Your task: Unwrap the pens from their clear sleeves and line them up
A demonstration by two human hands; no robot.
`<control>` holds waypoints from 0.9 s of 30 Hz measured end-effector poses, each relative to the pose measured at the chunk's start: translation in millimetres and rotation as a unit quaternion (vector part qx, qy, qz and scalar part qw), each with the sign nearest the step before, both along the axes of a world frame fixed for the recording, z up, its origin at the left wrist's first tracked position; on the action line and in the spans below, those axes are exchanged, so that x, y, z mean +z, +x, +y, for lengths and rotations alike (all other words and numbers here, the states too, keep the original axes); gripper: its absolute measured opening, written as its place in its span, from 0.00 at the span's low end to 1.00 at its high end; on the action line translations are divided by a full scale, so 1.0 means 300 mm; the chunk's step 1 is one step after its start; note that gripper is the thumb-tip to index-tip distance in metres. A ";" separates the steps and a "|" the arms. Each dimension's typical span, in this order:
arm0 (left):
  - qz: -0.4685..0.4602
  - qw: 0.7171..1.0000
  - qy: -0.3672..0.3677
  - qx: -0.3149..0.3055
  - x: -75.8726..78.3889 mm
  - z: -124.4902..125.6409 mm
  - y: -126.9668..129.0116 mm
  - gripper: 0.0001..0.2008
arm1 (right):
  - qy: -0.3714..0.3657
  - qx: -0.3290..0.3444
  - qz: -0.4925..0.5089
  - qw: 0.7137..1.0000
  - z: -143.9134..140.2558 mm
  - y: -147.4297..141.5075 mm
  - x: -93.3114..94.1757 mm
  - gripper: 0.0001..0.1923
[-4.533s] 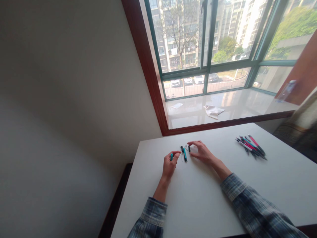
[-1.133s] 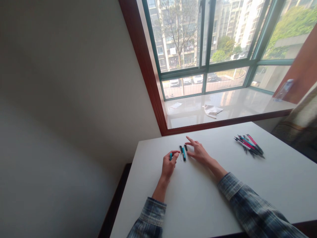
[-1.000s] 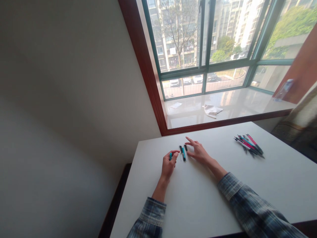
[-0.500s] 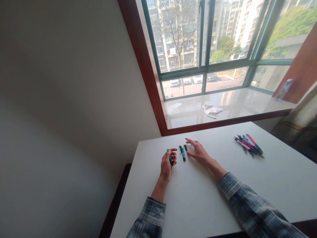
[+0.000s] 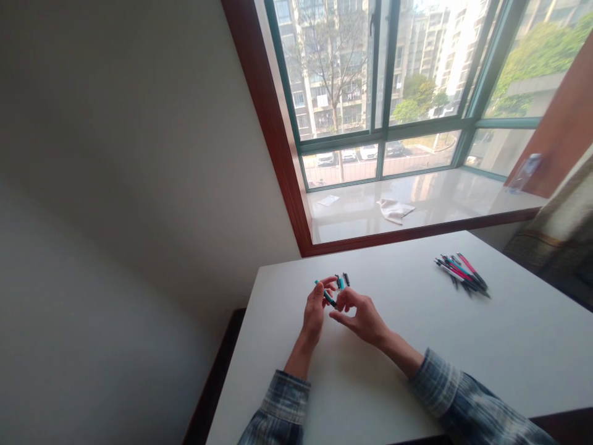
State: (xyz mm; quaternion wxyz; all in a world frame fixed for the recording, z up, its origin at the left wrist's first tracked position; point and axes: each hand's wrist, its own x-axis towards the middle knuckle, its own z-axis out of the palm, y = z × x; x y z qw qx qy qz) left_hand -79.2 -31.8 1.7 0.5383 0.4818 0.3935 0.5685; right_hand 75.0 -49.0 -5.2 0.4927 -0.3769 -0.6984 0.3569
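Observation:
A slim teal and black pen (image 5: 328, 297) slants down to the right in my left hand (image 5: 315, 309), whose fingers are closed around it. Close by on the right, my right hand (image 5: 364, 316) has its thumb and curled forefinger apart, around the pen's lower black end. Whether a fingertip touches that end, I cannot tell. Just beyond my fingers lie small pen parts: a teal barrel piece (image 5: 341, 283) and a short black piece (image 5: 346, 279). My right hand partly hides these parts.
Both hands are over a white table (image 5: 393, 395). A pile of pens (image 5: 461, 275) in pink, black, teal and white lies to the right. Behind the table, a window sill (image 5: 352, 225) carries a crumpled white cloth (image 5: 395, 211) and a clear bottle (image 5: 525, 173).
My right hand has moved left and nearer to me, from beside the loose parts to the pen's lower end. The pen in my left hand is now more exposed and slants more.

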 end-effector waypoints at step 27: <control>-0.020 0.990 -0.054 0.130 -0.016 0.021 -0.030 0.21 | -0.147 -0.038 0.213 0.965 0.079 0.057 -0.033 0.19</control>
